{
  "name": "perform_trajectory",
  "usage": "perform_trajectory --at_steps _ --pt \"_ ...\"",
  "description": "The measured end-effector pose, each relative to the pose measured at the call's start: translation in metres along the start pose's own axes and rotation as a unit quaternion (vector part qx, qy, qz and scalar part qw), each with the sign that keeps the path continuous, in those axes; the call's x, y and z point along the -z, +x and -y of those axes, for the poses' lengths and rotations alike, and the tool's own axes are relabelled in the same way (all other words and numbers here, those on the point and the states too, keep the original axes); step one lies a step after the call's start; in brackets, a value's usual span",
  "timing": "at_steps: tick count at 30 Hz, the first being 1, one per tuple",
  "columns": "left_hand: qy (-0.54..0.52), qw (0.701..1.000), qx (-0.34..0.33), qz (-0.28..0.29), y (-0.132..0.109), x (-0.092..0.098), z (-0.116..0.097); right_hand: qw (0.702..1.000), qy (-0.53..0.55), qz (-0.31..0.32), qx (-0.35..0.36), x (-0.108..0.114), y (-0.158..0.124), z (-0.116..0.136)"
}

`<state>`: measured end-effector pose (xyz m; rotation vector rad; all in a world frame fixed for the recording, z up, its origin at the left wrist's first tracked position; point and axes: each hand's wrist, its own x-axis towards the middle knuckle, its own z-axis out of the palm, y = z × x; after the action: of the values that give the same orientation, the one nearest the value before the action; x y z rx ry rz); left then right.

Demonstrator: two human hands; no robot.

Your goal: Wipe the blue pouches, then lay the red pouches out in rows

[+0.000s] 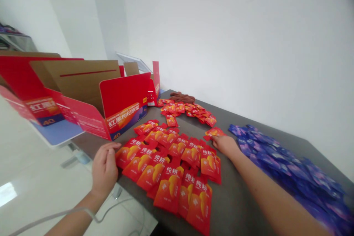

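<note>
Red-and-orange pouches (169, 188) lie in overlapping rows on the dark table. My right hand (224, 144) pinches the edge of a separate red pouch (214, 131) beyond the right end of the rows. At the left end, my left hand (105, 166) rests with curled fingers beside the nearest pouches; whether its fingertips grip anything is hidden. Farther back is a loose heap of red pouches (197, 112). A large pile of blue-purple pouches (279, 162) spreads to the right of my right arm.
Open red cartons (125, 97) with brown insides stand at the left, one on the table's edge. Brown cloth-like strips (182, 97) lie at the back, near the white wall. A grey cable (69, 211) crosses in front of my left forearm.
</note>
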<state>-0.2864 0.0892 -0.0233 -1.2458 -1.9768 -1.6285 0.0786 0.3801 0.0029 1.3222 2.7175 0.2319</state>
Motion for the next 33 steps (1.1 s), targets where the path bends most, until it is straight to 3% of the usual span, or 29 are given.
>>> perform_trajectory --at_steps 11,24,30,33 --pt "0.004 1.000 0.010 0.008 0.000 0.001 0.000 0.998 0.019 -0.041 0.043 -0.002 -0.009 -0.007" --pt "0.010 1.000 0.008 0.016 0.000 0.002 0.003 0.999 0.033 -0.020 -0.010 -0.007 0.011 0.000" --pt "0.007 1.000 0.010 0.017 0.000 0.001 0.003 0.996 0.083 -0.034 -0.028 -0.006 0.022 -0.014" --pt "0.009 1.000 0.008 0.017 0.000 0.002 0.003 0.989 0.118 -0.051 -0.073 -0.005 0.036 -0.025"
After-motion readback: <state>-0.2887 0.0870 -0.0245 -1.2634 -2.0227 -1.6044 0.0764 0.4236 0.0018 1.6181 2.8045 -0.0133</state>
